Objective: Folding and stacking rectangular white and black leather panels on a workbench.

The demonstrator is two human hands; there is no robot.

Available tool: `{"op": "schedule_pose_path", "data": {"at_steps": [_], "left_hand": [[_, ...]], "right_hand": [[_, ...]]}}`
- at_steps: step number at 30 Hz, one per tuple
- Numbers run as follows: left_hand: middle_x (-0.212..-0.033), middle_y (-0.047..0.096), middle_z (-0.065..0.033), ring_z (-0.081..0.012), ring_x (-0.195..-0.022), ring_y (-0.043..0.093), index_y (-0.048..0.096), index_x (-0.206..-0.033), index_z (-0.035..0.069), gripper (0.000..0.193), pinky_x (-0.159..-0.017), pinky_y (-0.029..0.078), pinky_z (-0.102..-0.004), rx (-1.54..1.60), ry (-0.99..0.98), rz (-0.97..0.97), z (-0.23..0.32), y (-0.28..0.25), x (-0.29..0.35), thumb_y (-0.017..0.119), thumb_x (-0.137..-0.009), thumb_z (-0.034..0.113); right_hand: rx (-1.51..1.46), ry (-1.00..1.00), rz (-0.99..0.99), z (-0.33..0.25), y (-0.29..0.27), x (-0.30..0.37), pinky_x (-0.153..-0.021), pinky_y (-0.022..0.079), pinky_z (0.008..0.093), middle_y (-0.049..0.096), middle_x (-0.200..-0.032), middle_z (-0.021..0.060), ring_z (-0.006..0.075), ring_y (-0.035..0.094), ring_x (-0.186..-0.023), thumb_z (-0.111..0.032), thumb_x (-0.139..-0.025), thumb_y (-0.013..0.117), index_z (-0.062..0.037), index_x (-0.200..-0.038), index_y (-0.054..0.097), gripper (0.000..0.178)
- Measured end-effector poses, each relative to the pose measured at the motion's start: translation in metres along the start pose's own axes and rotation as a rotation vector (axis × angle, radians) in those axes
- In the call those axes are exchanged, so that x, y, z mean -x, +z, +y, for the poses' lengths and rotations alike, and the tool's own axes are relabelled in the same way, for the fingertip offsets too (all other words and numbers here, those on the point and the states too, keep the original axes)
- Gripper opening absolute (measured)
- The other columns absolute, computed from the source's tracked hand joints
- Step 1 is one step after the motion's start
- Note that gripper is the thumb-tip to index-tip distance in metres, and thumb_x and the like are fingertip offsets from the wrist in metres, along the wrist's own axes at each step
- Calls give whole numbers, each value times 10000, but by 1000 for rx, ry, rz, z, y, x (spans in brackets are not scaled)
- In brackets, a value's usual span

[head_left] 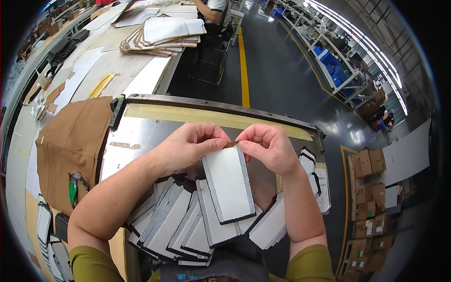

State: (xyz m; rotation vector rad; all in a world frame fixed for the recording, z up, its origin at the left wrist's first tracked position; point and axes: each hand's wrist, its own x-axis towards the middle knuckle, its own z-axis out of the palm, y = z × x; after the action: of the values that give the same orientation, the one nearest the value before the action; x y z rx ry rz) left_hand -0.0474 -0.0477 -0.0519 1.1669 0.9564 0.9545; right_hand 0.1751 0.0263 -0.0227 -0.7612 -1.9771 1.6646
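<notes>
Both my hands meet over the metal-topped worktable [141,124]. A tapered panel [228,183], white with grey side margins and a black lower edge, hangs from my fingers by its narrow top end. My left hand [199,141] pinches the left corner of that end between thumb and forefinger. The right corner is pinched the same way by my right hand [268,148]. Between the fingertips shows a small brown edge [230,144]. Below lies a fanned pile of similar panels [164,223], and a further stack of panels [270,229] rests under my right forearm.
Brown sheet material [70,150] drapes at the table's left. A long bench with stacked white-and-brown pieces [174,30] runs beyond, where a person [213,11] sits. More black-edged panels [307,164] lie at the table's right edge. Cardboard boxes [369,192] stand at far right.
</notes>
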Motion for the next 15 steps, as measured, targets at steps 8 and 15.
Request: {"op": "schedule_pose_path", "data": {"at_steps": [8, 15], "left_hand": [[-872, 640, 12, -51, -796, 566, 645, -1008, 38, 231, -727, 464, -220, -29, 60, 9, -2, 2, 0, 591, -1020, 262], [-852, 624, 38, -16, -754, 545, 622, -1006, 40, 225, -665, 458, -202, -95, 123, -39, -3, 3, 0, 576, -1034, 259]], "right_hand": [[0, 12, -2, -1, 3, 1, -665, 549, 218, 691, -834, 43, 75, 652, -724, -61, -934, 657, 33, -973, 664, 102], [-11, -6, -34, 1, 9, 0, -653, 522, 212, 665, -826, 28, 69, 622, -716, -55, -940, 647, 21, -958, 646, 78]]}}
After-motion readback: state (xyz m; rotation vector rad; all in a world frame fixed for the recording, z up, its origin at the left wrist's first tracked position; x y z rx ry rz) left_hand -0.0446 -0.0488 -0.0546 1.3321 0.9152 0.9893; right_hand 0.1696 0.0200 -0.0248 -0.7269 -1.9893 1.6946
